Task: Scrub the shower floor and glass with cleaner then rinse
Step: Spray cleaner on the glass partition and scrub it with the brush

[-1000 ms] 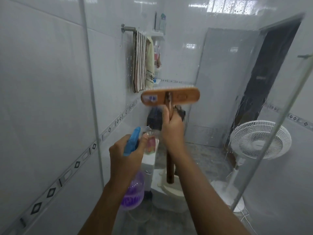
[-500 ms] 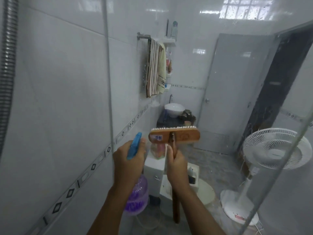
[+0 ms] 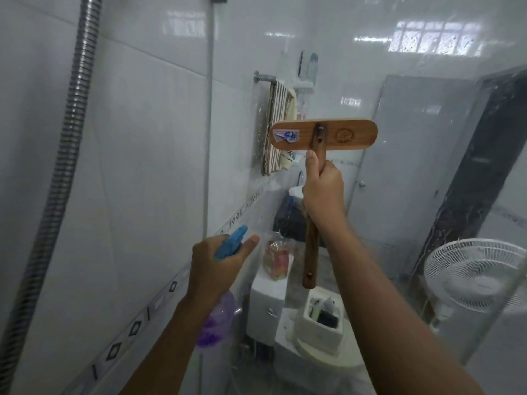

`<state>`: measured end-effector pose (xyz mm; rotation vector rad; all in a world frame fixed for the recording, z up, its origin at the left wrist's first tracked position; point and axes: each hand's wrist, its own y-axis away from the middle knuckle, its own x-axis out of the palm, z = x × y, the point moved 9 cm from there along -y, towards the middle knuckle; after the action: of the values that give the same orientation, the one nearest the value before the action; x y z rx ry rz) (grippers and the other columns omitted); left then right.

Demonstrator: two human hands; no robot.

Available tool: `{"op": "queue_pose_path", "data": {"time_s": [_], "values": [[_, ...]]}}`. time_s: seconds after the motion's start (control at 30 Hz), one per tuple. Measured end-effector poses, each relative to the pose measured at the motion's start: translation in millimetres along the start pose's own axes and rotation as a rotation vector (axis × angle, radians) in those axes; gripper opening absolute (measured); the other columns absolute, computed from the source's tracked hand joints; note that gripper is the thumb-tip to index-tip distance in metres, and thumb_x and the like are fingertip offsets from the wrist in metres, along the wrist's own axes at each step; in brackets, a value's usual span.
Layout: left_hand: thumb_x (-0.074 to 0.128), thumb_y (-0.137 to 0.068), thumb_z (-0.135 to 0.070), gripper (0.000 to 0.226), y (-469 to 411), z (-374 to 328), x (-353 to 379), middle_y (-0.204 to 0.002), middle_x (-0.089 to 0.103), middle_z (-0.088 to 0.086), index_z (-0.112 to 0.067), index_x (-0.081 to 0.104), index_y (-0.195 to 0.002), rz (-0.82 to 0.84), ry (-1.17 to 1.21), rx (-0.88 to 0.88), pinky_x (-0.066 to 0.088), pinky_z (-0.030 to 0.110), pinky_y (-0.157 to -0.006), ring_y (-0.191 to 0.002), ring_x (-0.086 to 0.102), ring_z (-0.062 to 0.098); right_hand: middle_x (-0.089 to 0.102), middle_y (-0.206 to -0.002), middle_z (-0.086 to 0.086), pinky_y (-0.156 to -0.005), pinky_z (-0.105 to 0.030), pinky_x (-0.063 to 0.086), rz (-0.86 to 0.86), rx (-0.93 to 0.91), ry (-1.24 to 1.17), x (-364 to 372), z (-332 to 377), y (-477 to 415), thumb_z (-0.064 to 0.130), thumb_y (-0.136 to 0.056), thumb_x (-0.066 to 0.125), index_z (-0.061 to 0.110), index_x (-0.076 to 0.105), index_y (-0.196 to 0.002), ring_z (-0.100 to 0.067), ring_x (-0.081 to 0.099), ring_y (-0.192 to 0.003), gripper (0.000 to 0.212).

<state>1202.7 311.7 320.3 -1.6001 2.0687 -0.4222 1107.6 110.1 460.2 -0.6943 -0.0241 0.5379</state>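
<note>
My right hand grips the wooden handle of a scrub brush. The brush's flat wooden back faces me and its bristles press against the wet shower glass, at about head height. My left hand holds a spray bottle with a blue trigger head and a purple body, lower and to the left, close to the glass. The thumb sticks out beside the trigger. The shower floor is out of view.
A ribbed metal shower hose runs down the tiled wall at left. Through the glass I see a striped towel on a rail, a toilet, a white fan, a grey door and a dark doorway.
My right hand has lifted the brush back up the glass after a downward stroke. My left hand stays low with the bottle. My head has tilted up and left.
</note>
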Motion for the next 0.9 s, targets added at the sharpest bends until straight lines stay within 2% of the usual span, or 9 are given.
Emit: {"op": "queue_pose_path", "data": {"time_s": [0.07,0.17,0.27,0.4,0.53,0.6,0.7,0.77,0.9], "values": [[0.074,-0.078,-0.052,0.029,-2,7,-2,-0.066,0.07,0.007,-0.024,0.067,-0.075,0.005,0.018,-0.08,0.062,0.047,-0.055,-0.056,0.07,0.023,0.05,-0.064,0.001,-0.05,-0.028,0.045,0.007,0.03,-0.032,4,1,-3,0.05,-0.104,0.039,0.016,0.052,-0.083,-0.015,0.05,-0.056,0.042],[0.071,-0.075,-0.055,0.033,-2,10,-10,-0.061,0.069,0.005,-0.023,0.065,-0.07,-0.051,0.032,-0.116,0.063,0.043,-0.057,-0.054,0.069,0.022,0.047,-0.06,0.001,-0.052,-0.037,0.047,0.036,0.059,-0.103,10,5,-8,0.053,-0.102,0.041,0.016,0.051,-0.082,-0.016,0.046,-0.05,0.043],[0.073,-0.076,-0.053,0.032,-7,2,-15,-0.067,0.07,0.008,-0.021,0.068,-0.077,-0.065,0.015,-0.016,0.063,0.04,-0.054,-0.056,0.069,0.025,0.049,-0.061,0.001,-0.05,-0.035,0.046,0.048,0.058,-0.138,15,11,-11,0.054,-0.102,0.04,0.019,0.05,-0.081,-0.015,0.047,-0.049,0.042],[0.071,-0.069,-0.061,0.035,-13,13,-8,-0.069,0.072,0.006,-0.026,0.066,-0.076,0.03,0.051,-0.135,0.061,0.032,-0.056,-0.058,0.071,0.021,0.051,-0.063,0.001,-0.055,-0.038,0.049,0.047,0.055,-0.127,26,19,-12,0.055,-0.101,0.039,0.02,0.052,-0.079,-0.017,0.05,-0.055,0.044],[0.069,-0.074,-0.057,0.036,-13,7,-28,-0.061,0.068,0.004,-0.021,0.067,-0.071,-0.098,0.028,-0.077,0.056,0.025,-0.051,-0.051,0.066,0.018,0.05,-0.063,0.003,-0.051,-0.026,0.041,0.01,0.008,-0.107,35,20,-4,0.049,-0.104,0.038,0.021,0.051,-0.079,-0.008,0.047,-0.053,0.04],[0.068,-0.079,-0.053,0.041,-13,2,-40,-0.059,0.066,0.007,-0.013,0.067,-0.071,-0.172,0.017,-0.013,0.056,0.029,-0.048,-0.05,0.064,0.021,0.05,-0.067,0.003,-0.051,-0.022,0.041,-0.017,0.003,-0.107,47,-5,17,0.049,-0.105,0.038,0.02,0.053,-0.084,-0.003,0.045,-0.053,0.039],[0.068,-0.082,-0.054,0.051,-14,-2,-49,-0.061,0.064,0.013,-0.003,0.066,-0.074,-0.211,-0.035,0.054,0.058,0.044,-0.049,-0.051,0.062,0.033,0.062,-0.079,-0.008,-0.064,-0.04,0.058,0.02,0.132,-0.128,75,-77,70,0.057,-0.101,0.04,0.021,0.058,-0.094,-0.014,0.062,-0.067,0.041],[0.067,-0.081,-0.058,0.053,-12,1,-51,-0.065,0.066,0.012,-0.005,0.065,-0.076,-0.218,-0.046,0.066,0.058,0.048,-0.051,-0.051,0.061,0.032,0.066,-0.085,-0.003,-0.076,-0.049,0.061,0.075,0.226,-0.098,90,-120,111,0.056,-0.101,0.042,0.029,0.058,-0.095,-0.017,0.068,-0.078,0.031],[0.064,-0.081,-0.055,0.047,-4,0,-57,-0.06,0.06,0.008,-0.008,0.063,-0.076,-0.255,-0.066,0.092,0.06,0.045,-0.056,-0.051,0.059,0.028,0.059,-0.08,0.011,-0.082,-0.034,0.058,0.098,0.327,-0.057,96,-148,168,0.046,-0.101,0.039,0.035,0.051,-0.092,-0.004,0.06,-0.07,0.019]]}}
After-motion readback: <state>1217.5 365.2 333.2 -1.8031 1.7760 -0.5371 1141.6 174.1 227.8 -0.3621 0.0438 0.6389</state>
